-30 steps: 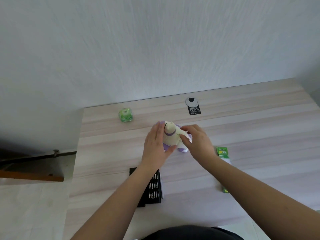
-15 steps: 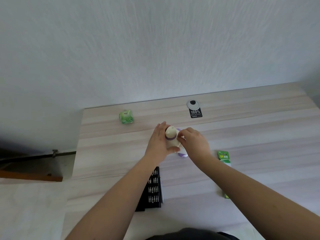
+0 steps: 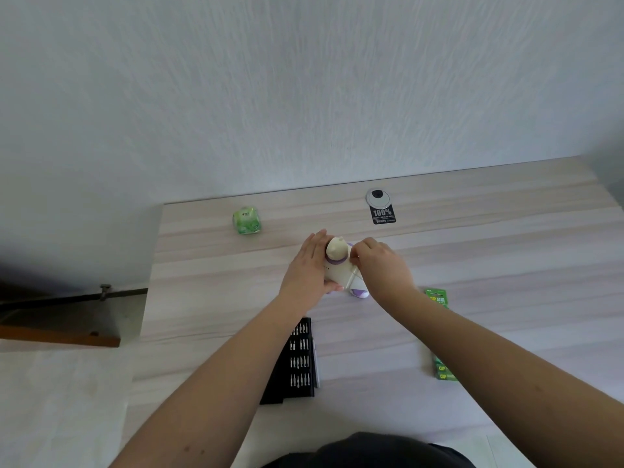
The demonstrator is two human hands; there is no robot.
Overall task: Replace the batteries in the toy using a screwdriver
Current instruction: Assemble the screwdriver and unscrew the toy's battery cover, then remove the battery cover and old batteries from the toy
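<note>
Left hand (image 3: 309, 270) cups the cream-and-purple toy (image 3: 341, 266); right hand (image 3: 380, 266) pinches its side. Tip it gently, baring the battery cover.

**Table layout**

I see the toy (image 3: 341, 268) mid-table (image 3: 489, 265) between my left hand (image 3: 309, 275) and right hand (image 3: 381, 268). Bit case (image 3: 299, 361) lies nearer me, battery pack (image 3: 440, 332) right, tissue pack (image 3: 247, 220) far left, cable port (image 3: 378, 198) behind.
</note>
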